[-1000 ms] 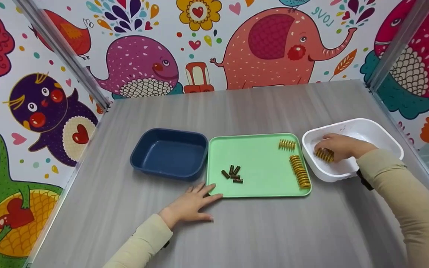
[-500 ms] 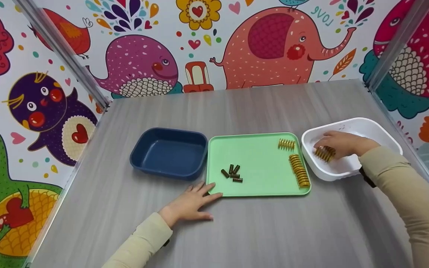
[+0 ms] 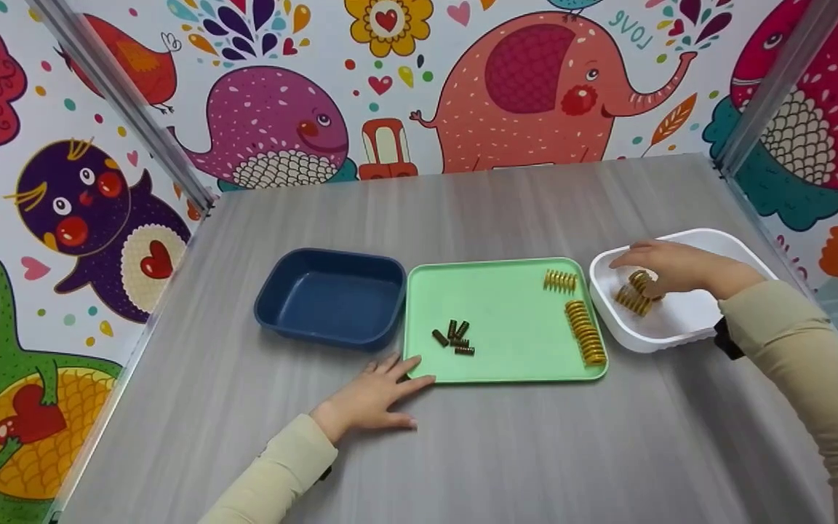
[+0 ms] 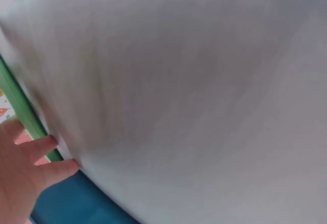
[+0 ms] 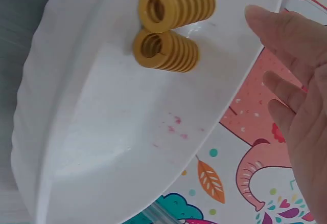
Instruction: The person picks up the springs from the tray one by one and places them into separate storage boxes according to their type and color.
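My left hand [image 3: 368,397] rests with spread fingers at the near left corner of a light green tray [image 3: 506,309], and fingertips touch its rim. Over the white bin [image 3: 703,320] on the right hovers my right hand [image 3: 681,268]. Its fingers are loose and hold nothing in the right wrist view. Beneath it, two yellow coil springs [image 5: 179,6] lie side by side in that bin. On the tray's right side are a yellow spring [image 3: 560,282] at the back and a longer row of yellow coils [image 3: 585,332]. Several small dark springs [image 3: 459,343] lie toward the tray's left.
A dark blue bin [image 3: 332,298] stands against the tray's left side. The white bin sits close by its right edge. Behind the grey table [image 3: 463,218] rises a wall [image 3: 390,94] with printed cartoon animals, and metal posts [image 3: 128,102] stand at the corners.
My right hand has let go of a yellow spring in the white bin and lifted slightly up and to the right. The left hand has stayed in place.
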Motion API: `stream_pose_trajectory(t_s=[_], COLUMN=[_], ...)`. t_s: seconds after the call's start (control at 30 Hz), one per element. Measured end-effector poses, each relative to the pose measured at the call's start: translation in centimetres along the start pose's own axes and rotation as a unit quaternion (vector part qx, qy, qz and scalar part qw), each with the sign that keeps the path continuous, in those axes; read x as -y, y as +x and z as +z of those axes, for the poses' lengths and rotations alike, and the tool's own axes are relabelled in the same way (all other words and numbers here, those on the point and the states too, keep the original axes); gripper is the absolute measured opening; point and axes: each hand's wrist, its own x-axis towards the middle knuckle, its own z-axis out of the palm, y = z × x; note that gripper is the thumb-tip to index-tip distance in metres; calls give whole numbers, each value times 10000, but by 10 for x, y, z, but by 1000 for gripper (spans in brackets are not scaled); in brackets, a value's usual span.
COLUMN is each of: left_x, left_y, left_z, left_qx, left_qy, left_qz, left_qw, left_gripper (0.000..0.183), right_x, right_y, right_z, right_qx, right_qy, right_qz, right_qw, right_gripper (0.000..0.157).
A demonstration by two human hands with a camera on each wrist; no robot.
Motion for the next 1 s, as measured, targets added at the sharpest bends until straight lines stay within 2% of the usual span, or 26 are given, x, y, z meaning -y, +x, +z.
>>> stream_pose_trajectory(t_s=[0.3, 0.5, 0.7, 1.0], left_x=[-2, -2, -1, -1], left_y=[0, 0, 0, 0], left_z=[-1, 0, 0, -1], left_qx=[57, 26, 53, 94], left_qy=[77, 101, 43, -70], left_qz=[-70, -57, -91, -98], left_qw=[9999, 9999, 9999, 9999], left_gripper=[70, 71, 71, 70], right_x=[22, 35, 42, 46], right_y=[3, 15, 29, 42], right_z=[1, 13, 33, 49], right_qx=[-344, -456, -667, -564], right_qy=[13, -137, -606, -1459], right_qz=[-273, -460, -1074, -1370], right_qw=[9990, 9978, 9901, 9781], right_gripper=[50, 53, 54, 52])
